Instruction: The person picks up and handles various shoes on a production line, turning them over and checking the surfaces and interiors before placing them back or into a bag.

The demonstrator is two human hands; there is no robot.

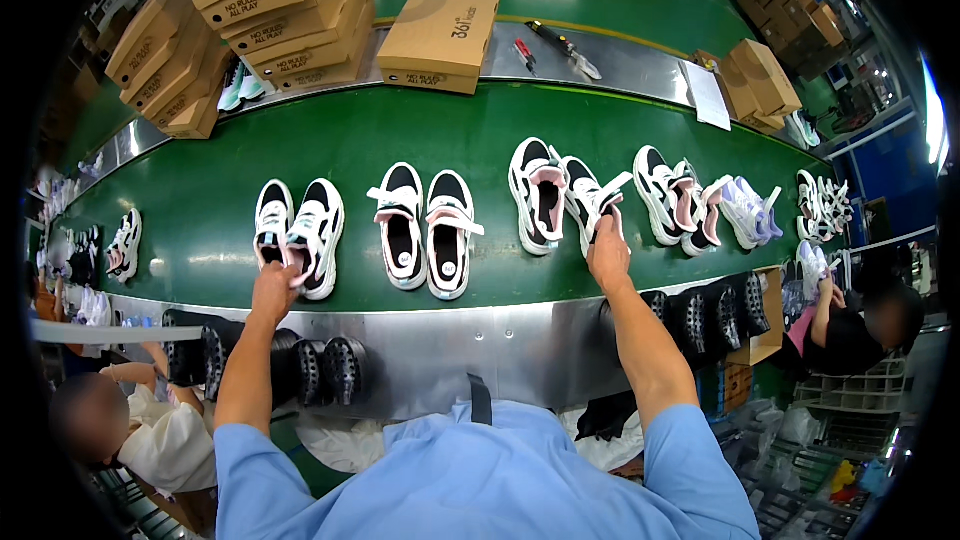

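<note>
Pairs of white and black sneakers with pink linings stand in a row on the green belt. At the left pair, my left hand (275,290) is closed at the heel opening of the right-hand sneaker (322,220); its fingertips are partly hidden by the shoe. My right hand (609,258) grips the heel end of another sneaker (588,185), its fingers at the pink-lined opening. A matching sneaker (530,180) stands just left of it. Between my hands sits a pair whose straps lie loose, a left sneaker (402,225) and a right sneaker (449,240).
More sneakers (658,185) and a lilac pair (748,210) stand to the right. Along the far ledge are stacked shoe boxes (290,20), a single box (440,35), a cutter (550,38) and paper (708,95). Black shoe moulds (345,370) line the near edge. Co-workers sit on both sides.
</note>
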